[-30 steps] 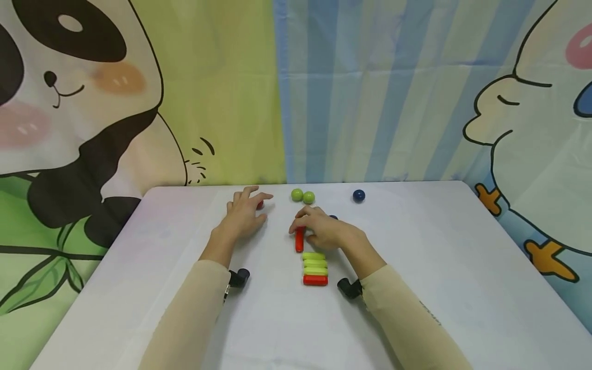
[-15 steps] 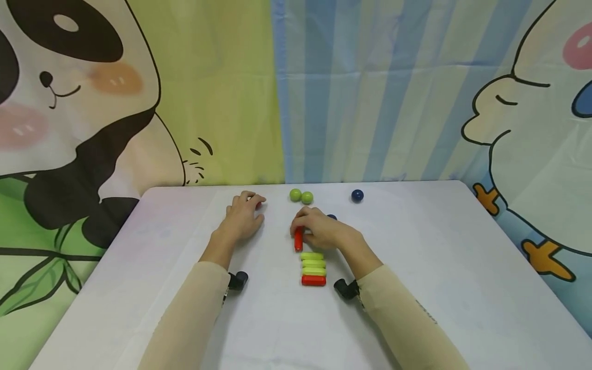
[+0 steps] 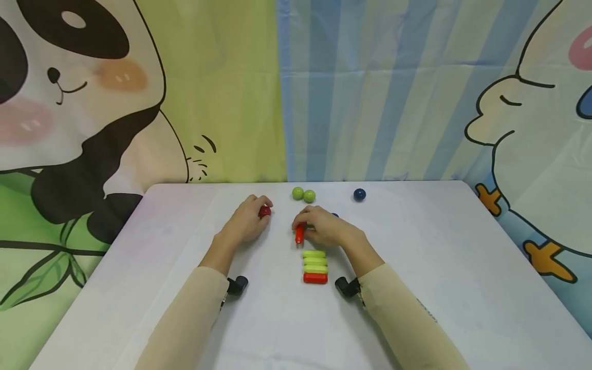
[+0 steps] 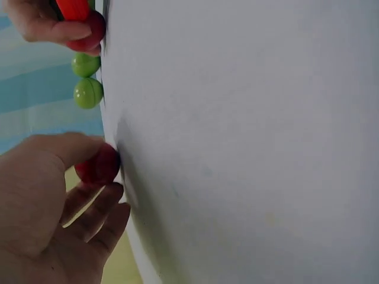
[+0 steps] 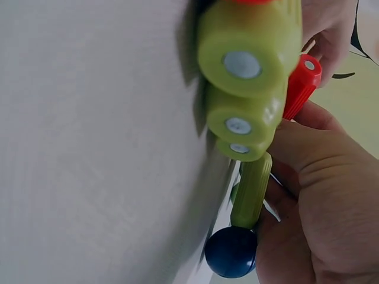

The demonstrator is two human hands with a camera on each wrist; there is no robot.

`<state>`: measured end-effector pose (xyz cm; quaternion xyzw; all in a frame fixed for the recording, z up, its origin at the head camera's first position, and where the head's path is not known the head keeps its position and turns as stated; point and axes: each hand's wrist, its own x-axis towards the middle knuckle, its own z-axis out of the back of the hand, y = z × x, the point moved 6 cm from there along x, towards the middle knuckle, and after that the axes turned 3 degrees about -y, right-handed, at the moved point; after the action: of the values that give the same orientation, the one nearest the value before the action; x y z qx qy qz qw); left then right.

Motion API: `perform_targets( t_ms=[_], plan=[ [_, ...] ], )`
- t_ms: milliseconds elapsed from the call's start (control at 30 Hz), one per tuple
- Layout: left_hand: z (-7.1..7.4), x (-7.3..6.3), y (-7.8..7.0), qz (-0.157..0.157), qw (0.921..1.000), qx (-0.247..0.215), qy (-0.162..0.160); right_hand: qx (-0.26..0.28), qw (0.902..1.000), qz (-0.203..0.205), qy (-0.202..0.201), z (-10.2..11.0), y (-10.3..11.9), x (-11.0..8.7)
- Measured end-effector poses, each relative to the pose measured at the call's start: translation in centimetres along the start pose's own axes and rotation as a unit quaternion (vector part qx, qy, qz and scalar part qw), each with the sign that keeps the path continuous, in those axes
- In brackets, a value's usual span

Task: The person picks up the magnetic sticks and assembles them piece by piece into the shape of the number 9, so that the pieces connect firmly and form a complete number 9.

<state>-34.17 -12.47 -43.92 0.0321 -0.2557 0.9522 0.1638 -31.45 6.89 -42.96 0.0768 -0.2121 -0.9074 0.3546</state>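
My left hand [image 3: 247, 220] pinches a red ball [image 3: 265, 211] between thumb and fingers, low over the white table. In the left wrist view the thumb lies on top of this ball [image 4: 100, 165]. To its right, my right hand [image 3: 319, 226] grips a red magnetic rod [image 3: 299, 234], whose silver end disc shows in the right wrist view. A second red ball [image 4: 93, 32] sits at that rod's far end, by the right fingertips. Beside the right fingers, a green rod [image 5: 251, 189] meets a dark blue ball [image 5: 231, 251]; the head view mostly hides both behind the hand.
Nearer the body, several yellow-green rods [image 3: 315, 261] lie side by side with a red rod [image 3: 315, 278] at the near end. Two green balls [image 3: 298, 193] and a dark blue ball [image 3: 359, 195] stand near the table's [image 3: 416, 231] far edge. A printed cloth hangs behind.
My left hand has closed its fingers on the red ball and drawn it slightly nearer the body; the ball shows more now. The right hand stays nearly in place, its red rod shifted slightly away.
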Motion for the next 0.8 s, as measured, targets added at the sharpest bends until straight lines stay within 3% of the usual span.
perform_targets(
  t_ms=[367, 600, 800],
  plan=[
    [-0.4, -2.1, -1.9, 0.014, 0.9958, -0.043, 0.08, 0.009, 0.9998, -0.019, -0.003, 0.1, -0.8, -0.1],
    [-0.7, -3.4, -3.1, -0.005, 0.9936, -0.05, 0.102, 0.019, 0.9996, -0.02, -0.003, -0.1, -0.7, 0.0],
    [-0.6, -4.4, -4.4, -0.028, 0.9874, -0.092, 0.126, 0.015, 0.9999, -0.007, -0.003, 0.4, -0.2, 0.2]
  ],
)
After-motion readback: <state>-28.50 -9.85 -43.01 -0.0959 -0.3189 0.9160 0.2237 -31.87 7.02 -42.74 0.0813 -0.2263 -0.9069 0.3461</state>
